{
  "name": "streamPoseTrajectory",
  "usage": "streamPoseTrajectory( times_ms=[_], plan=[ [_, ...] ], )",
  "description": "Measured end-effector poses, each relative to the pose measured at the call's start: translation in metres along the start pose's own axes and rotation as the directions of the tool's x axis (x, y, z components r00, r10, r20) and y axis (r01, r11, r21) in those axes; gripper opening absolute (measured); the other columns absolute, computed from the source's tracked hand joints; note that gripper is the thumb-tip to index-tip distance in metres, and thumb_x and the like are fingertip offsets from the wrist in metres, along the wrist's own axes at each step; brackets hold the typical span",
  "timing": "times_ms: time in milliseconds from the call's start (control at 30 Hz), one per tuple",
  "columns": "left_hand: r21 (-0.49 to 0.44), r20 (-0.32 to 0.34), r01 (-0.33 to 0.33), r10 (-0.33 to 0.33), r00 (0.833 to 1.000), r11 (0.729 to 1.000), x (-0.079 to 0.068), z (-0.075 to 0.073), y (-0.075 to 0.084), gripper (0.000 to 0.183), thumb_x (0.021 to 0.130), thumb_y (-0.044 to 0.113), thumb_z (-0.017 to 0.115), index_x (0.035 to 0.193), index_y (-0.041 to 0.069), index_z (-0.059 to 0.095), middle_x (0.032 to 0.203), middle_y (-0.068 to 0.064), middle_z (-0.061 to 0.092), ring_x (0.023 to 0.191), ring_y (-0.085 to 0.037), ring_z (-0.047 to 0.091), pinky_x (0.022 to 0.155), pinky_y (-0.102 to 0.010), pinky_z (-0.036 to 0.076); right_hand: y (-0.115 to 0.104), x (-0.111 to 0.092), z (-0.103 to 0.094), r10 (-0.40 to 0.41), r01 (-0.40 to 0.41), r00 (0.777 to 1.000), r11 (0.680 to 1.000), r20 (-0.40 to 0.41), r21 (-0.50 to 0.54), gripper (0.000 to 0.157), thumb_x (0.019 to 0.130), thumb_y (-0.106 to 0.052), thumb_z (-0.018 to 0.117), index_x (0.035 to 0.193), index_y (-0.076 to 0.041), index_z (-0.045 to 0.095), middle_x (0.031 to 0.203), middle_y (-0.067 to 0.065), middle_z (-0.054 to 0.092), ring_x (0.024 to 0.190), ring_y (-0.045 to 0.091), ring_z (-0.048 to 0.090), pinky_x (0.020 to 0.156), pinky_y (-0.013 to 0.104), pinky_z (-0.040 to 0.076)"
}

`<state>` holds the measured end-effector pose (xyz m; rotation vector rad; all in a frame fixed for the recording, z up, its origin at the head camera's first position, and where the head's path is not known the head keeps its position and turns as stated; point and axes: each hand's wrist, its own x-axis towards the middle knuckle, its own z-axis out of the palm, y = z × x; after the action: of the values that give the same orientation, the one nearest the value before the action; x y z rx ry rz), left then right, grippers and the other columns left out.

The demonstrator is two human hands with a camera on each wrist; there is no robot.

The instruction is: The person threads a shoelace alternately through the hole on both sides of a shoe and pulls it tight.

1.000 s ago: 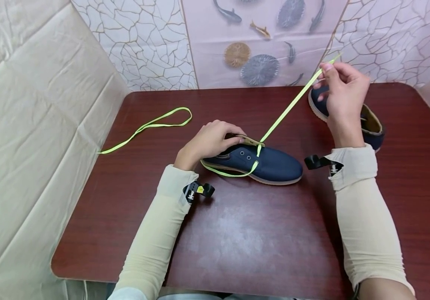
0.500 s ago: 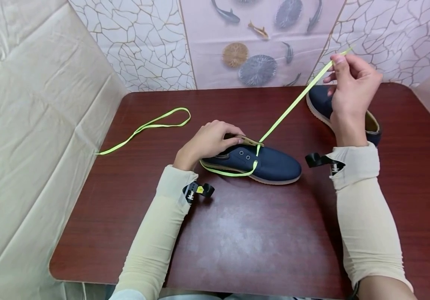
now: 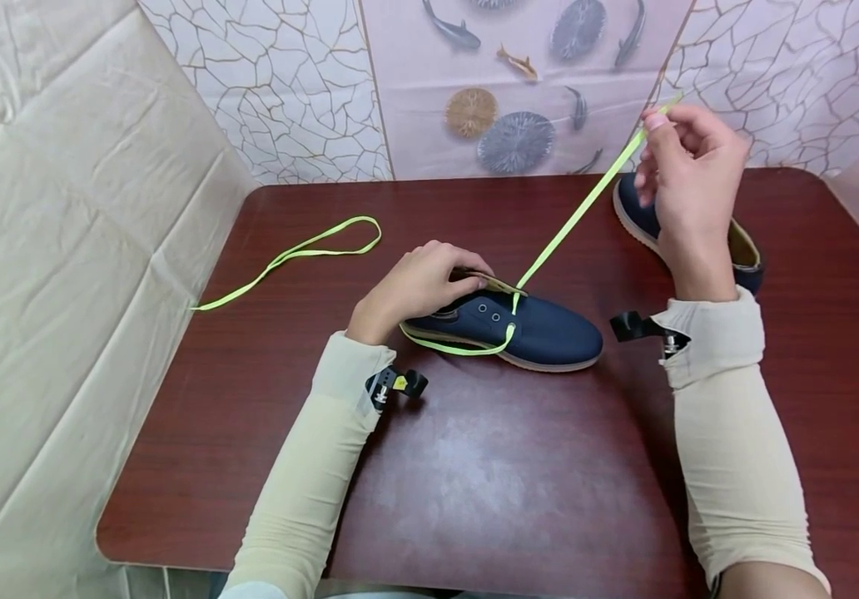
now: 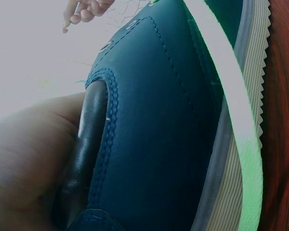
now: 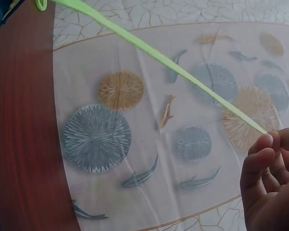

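A navy shoe [image 3: 549, 329] lies with its toe to the right in the head view. My left hand [image 3: 425, 283] grips it at the opening, thumb against the tan tongue [image 3: 503, 283]. Raised at the upper right, my right hand [image 3: 699, 179] pinches a neon yellow-green shoelace [image 3: 579, 212] near its tip. From there the lace runs taut down to the front eyelets, as the right wrist view also shows at the fingers [image 5: 266, 166]. The lace's other end leaves a near-side eyelet and trails along the sole [image 4: 241, 130]. Two near-side eyelets [image 3: 489, 312] hold no lace.
Another navy shoe [image 3: 633, 204] stands at the back right, partly hidden by my right hand. A second yellow-green lace [image 3: 302, 249] lies looped at the left of the dark red table [image 3: 444, 482]. A patterned cloth [image 3: 429, 91] hangs behind.
My right hand went up and right with the lace, then came back a little to the left. The lace stays stretched. My left hand and the shoe have barely moved.
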<state>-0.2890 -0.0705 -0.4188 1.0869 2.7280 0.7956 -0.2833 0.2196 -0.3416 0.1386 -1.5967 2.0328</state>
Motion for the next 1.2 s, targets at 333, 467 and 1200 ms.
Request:
streamPoseTrajectory(
  times_ms=[333,467,1200],
  plan=[
    [-0.115,-0.046,-0.09,0.085,0.995,0.989,-0.001,-0.003,0.0,0.016,0.104,0.021,0.07,0.117,0.018,0.079,0.11,0.007,0.073,0.104,-0.005,0.065,0.096,-0.026,0.049,-0.006,-0.006,0.008,-0.054,0.054,0.998,0.998,0.035,0.02,0.016,0.099,-0.006,0.072,0.1,0.009,0.076,0.064,0.011,0.064,0.043,0.016,0.053,0.035,0.02,0.032],
    [-0.15,-0.059,-0.096,0.088,0.994,0.984,-0.002,-0.006,0.0,0.016,0.103,0.019,0.072,0.117,0.015,0.079,0.107,0.005,0.073,0.098,-0.005,0.064,0.092,-0.025,0.049,-0.01,-0.01,0.014,-0.069,0.065,0.997,0.991,0.037,0.119,0.018,0.097,-0.001,0.073,0.101,0.016,0.073,0.068,0.017,0.071,0.036,0.018,0.057,0.03,0.022,0.029],
    [-0.145,-0.08,-0.12,0.109,0.991,0.982,0.001,0.0,-0.004,0.015,0.105,0.021,0.069,0.115,0.016,0.079,0.107,0.008,0.074,0.103,-0.005,0.064,0.096,-0.024,0.048,-0.019,-0.043,0.028,0.166,-0.11,0.918,0.979,0.361,-0.171,0.024,0.102,-0.019,0.073,0.1,0.005,0.078,0.084,0.013,0.078,0.05,0.02,0.067,0.04,0.025,0.048]
  ],
)
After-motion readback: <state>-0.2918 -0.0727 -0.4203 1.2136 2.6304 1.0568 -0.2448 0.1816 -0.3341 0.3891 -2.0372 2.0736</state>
